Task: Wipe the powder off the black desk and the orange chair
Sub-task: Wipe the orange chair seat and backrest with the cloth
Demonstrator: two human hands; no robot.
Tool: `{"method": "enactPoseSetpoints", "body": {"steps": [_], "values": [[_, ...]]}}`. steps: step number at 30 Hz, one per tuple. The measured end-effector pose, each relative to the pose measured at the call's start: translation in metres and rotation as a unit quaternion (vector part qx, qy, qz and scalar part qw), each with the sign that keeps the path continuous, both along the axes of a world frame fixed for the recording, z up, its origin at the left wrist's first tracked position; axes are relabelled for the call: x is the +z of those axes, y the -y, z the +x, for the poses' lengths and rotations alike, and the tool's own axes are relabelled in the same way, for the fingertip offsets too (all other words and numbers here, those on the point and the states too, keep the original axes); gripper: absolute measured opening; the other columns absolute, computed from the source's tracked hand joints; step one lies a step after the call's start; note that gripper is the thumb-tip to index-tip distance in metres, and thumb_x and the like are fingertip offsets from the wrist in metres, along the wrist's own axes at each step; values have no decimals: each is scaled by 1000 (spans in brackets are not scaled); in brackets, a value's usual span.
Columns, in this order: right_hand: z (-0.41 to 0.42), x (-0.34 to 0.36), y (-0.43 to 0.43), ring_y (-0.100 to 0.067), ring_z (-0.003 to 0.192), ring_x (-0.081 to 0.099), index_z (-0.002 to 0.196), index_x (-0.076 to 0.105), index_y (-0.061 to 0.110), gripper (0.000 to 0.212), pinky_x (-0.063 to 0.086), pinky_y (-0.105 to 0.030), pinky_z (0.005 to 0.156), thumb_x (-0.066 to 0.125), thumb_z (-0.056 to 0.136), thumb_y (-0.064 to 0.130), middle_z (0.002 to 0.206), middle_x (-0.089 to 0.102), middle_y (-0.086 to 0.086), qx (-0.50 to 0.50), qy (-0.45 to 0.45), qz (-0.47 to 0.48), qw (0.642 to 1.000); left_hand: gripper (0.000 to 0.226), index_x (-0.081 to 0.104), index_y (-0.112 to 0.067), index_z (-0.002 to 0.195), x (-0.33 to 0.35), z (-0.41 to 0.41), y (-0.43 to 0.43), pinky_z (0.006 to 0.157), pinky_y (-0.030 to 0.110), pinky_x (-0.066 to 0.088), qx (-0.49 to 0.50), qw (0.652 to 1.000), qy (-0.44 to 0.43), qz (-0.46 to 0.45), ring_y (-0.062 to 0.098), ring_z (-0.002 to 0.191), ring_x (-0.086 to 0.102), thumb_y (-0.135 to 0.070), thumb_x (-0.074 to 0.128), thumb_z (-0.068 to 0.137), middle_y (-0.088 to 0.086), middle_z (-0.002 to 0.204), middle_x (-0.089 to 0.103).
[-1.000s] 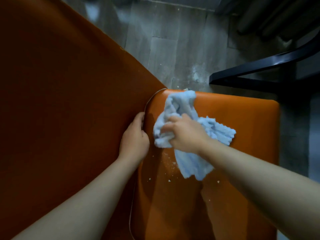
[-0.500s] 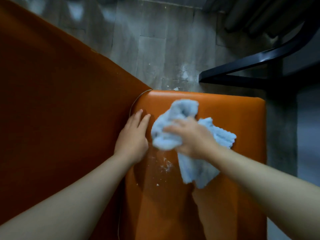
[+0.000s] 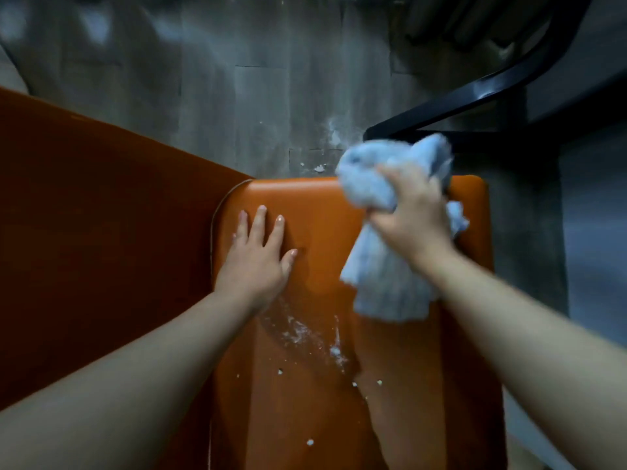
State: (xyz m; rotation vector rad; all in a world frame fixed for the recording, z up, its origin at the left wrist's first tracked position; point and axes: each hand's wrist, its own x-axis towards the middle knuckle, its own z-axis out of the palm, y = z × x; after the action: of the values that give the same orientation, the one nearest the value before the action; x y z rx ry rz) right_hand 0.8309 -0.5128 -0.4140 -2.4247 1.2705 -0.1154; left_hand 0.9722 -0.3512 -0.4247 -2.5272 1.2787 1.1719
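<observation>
Nearest us on the orange chair (image 3: 315,225) seat lie smears and crumbs of white powder (image 3: 305,334). Further up the seat our left hand (image 3: 258,256) presses flat, fingers straight and spread, its grip apart. At the seat's far right corner our right hand (image 3: 414,218) has its grip clamped on a bunched blue cloth (image 3: 383,290) — one end trails toward us. Beyond the seat, white flecks dot the floor (image 3: 237,96) beside a black frame (image 3: 475,96).
</observation>
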Motion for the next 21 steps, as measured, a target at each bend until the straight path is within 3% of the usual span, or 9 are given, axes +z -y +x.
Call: {"method": "enactPoseSetpoints", "body": {"steps": [2, 4, 7, 8, 10, 12, 15, 18, 21], "values": [[0, -1, 32, -36, 127, 35, 135, 41, 39, 61, 29, -51, 102, 58, 77, 35, 152, 28, 3, -68, -123, 2, 990, 64, -5, -25, 152, 1, -2, 0, 118, 42, -1, -10, 1000, 13, 13, 28, 144, -21, -50, 22, 99, 3, 158, -20], [-6, -7, 22, -35, 130, 30, 137, 35, 42, 65, 26, -51, 103, 59, 77, 38, 155, 20, 5, -69, -169, 24, 983, 64, -5, -23, 152, 1, -7, 1, 118, 42, -1, -10, 999, 29, 15, 29, 144, -20, -50, 22, 99, 5, 158, -19], [-32, -19, -45, -39, 101, 54, 117, 47, 35, 60, 48, -48, 81, 68, 62, 29, 133, 53, -6, 35, -84, -29, 995, 63, -2, -20, 152, 4, -15, 6, 118, 41, 1, 18, 999, 32, 15, 31, 145, -17, -46, 23, 100, 7, 159, -16], [-43, -20, -64, -38, 88, 58, 109, 49, 32, 56, 52, -45, 71, 67, 56, 29, 120, 62, -7, 87, -44, -14, 995, 63, 0, -18, 152, 5, -18, 8, 118, 41, 1, 23, 999, 30, 15, 32, 145, -15, -45, 24, 100, 8, 159, -14], [-54, -18, -62, -34, 81, 61, 103, 56, 28, 43, 50, -38, 69, 55, 60, 29, 105, 68, -9, 131, 43, 6, 990, 63, 1, -18, 153, 6, -22, 10, 118, 40, 2, 25, 999, 31, 15, 33, 145, -14, -44, 25, 101, 8, 159, -13], [-47, -14, -22, -31, 92, 58, 105, 64, 15, 47, 40, -37, 82, 44, 64, 27, 107, 67, -15, 2, 105, -48, 993, 62, -2, -21, 152, 7, -24, 9, 118, 41, 4, 27, 999, 30, 19, 31, 145, -16, -45, 23, 100, 5, 159, -15], [-37, -11, 46, -34, 119, 43, 127, 54, 23, 51, 29, -41, 100, 50, 77, 26, 143, 43, -6, -234, -4, -55, 971, 62, -3, -23, 152, 6, -23, 7, 118, 42, 8, 28, 999, 28, 21, 29, 145, -17, -46, 21, 100, 2, 159, -16], [-40, -13, 26, -35, 124, 35, 134, 45, 35, 54, 29, -47, 103, 54, 80, 29, 151, 29, 3, -248, -99, 6, 964, 61, -2, -23, 152, 4, -24, 5, 118, 41, 9, 26, 999, 29, 15, 29, 145, -16, -46, 21, 101, 2, 159, -16], [-57, -20, -55, -41, 101, 53, 115, 65, 23, 48, 45, -46, 85, 53, 68, 25, 130, 57, -9, -151, -44, -30, 987, 60, -2, -26, 152, 3, -27, 0, 118, 42, 8, 21, 999, 31, 10, 28, 145, -17, -45, 22, 101, 1, 159, -15]]}}
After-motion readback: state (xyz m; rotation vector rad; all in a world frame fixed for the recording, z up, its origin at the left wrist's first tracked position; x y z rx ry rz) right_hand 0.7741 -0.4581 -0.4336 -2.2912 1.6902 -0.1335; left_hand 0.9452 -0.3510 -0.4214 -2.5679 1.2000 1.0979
